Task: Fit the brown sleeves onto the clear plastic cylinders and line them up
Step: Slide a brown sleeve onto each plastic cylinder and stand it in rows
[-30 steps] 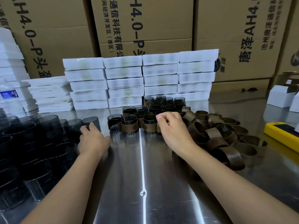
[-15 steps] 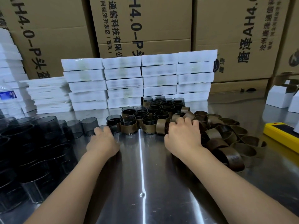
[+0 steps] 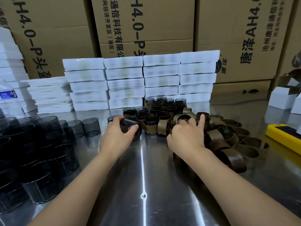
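cylinder [image 3: 130, 128] first: our left hand [image 3: 117, 137] has fingers and thumb wrapped round one at 11 o'clock, low at the table [image 3: 146, 168], though we cannot tell if it touches. it is just beside the finished row [image 3: 151, 124] at 12. our right hand [image 3: 187, 137] lies on the sleeve pile [image 3: 228, 137] at 1 o'clock, fingers bent over one sleeve [image 3: 182, 116], index straight; we cannot tell whether that sleeve is pinched yet. to do this well, we judge, we should take a single sleeve by its rim, keep it round, hold the cylinder square to it and slide it on evenly. then we stand the pair upright, touching the row's last one.
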Demonstrator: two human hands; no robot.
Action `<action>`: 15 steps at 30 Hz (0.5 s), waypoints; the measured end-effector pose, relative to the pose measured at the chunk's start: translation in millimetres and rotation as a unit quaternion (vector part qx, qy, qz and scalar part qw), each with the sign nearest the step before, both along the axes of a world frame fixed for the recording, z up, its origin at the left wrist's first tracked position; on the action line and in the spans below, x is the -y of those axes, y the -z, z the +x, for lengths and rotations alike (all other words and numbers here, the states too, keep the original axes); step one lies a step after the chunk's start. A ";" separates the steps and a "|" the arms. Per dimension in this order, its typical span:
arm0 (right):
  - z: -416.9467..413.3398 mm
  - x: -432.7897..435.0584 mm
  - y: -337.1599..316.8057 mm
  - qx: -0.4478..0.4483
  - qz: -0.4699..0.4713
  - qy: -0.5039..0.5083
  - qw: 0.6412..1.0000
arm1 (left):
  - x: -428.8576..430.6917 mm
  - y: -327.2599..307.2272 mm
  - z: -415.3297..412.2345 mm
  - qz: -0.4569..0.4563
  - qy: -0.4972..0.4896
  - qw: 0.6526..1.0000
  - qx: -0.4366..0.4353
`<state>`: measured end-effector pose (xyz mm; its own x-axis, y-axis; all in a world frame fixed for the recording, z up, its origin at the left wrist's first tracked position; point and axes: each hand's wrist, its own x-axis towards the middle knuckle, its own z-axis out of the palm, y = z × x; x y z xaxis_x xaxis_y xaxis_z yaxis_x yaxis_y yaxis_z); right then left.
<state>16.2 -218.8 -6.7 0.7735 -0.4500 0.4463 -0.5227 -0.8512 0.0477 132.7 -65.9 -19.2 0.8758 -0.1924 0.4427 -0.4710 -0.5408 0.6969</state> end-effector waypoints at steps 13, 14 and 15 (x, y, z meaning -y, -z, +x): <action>2.8 -6.5 -3.5 0.261 0.154 -0.189 0.934 | 10.0 7.5 7.7 -0.339 0.157 0.864 -0.337; 3.1 -6.6 -4.1 0.262 0.176 -0.204 0.927 | 8.6 6.4 7.1 -0.348 0.170 0.850 -0.358; 2.6 -7.1 -4.8 0.262 0.199 -0.219 0.918 | 7.5 5.5 6.2 -0.361 0.183 0.830 -0.384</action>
